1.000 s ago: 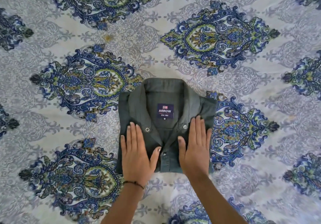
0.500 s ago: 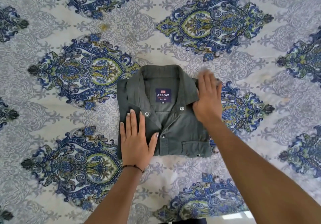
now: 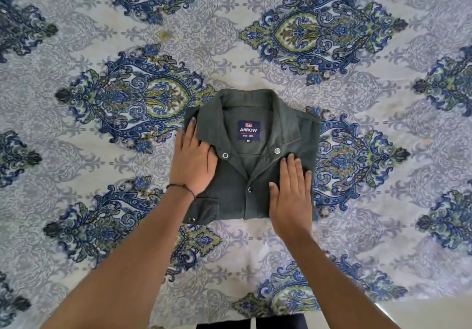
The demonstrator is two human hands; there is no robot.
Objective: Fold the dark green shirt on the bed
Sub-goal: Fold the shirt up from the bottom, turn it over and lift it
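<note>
i see the dark green shirt (image 3: 255, 180) folded on the bed (image 3: 357, 226) — soft, limp cloth — left hand (image 3: 194, 165) and right hand (image 3: 291, 198) flat, grasping nothing; i'd lift by its side edges.

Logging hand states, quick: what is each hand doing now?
Left hand: open, flat on the shirt.
Right hand: open, flat on the shirt.

I'm reading one label (image 3: 249, 130), navy, sewn inside the collar of the dark green shirt (image 3: 258, 190), just beyond and between my hands: "ARROW" in white capitals. A finer line beneath looks like "USA 1851", not certain. The size tag below is too blurred.
</note>
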